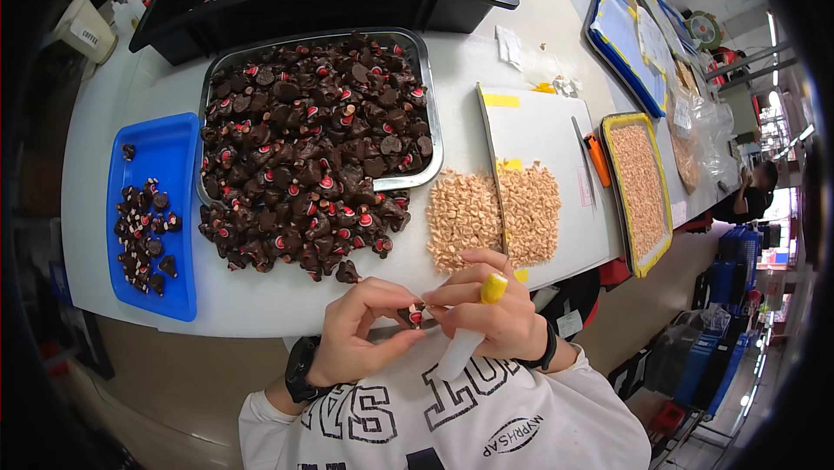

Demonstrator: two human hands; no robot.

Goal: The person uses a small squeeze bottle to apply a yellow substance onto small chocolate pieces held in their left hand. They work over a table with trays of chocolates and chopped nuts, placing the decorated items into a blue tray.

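My left hand (363,329) pinches a small dark brown piece (412,315) with red and cream details between thumb and fingers. Close against that piece, the fingertips of my right hand (499,318) are pressed together; whatever tiny part they may hold is too small to make out. Tucked in my right hand is a slim white bottle (460,350) with a yellow top (493,287). Beyond my hands lies a big heap of similar brown pieces (304,166), spilling over the near side of a metal tray (436,135). Small cream pieces (460,218) lie to its right.
At left sits a blue tray (184,209) with some brown pieces. A black bin (365,11) stands at the back. On the right are a white board (556,135), an orange-handled knife (597,160) and a yellow-edged tray (665,201) of cream pieces. Another person (754,192) is far right.
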